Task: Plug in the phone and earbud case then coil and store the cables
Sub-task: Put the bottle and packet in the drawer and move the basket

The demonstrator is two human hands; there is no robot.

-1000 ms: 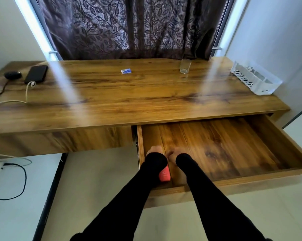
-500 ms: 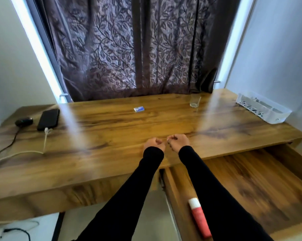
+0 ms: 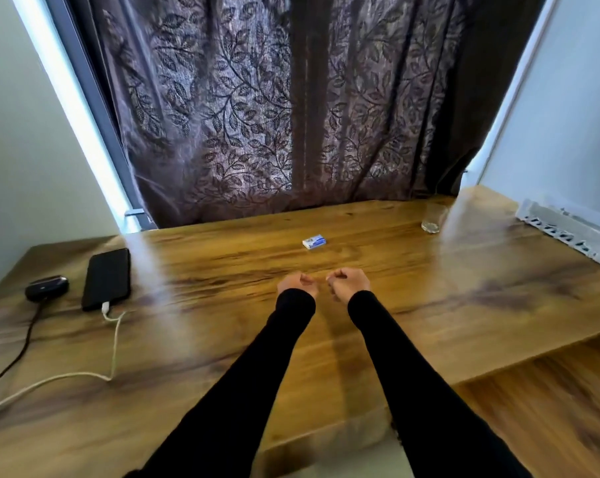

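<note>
Left hand and right hand: curled grip, holding nothing

A home room: wooden desk beneath a leaf-patterned curtain, charging phone.

Phone left on desk, earbud case just left of it; glass back right.

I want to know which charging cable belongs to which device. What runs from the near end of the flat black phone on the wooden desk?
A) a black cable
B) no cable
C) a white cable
C: a thin white cable leaves the flat black phone; the dark cable leads to the black earbud case.
</note>
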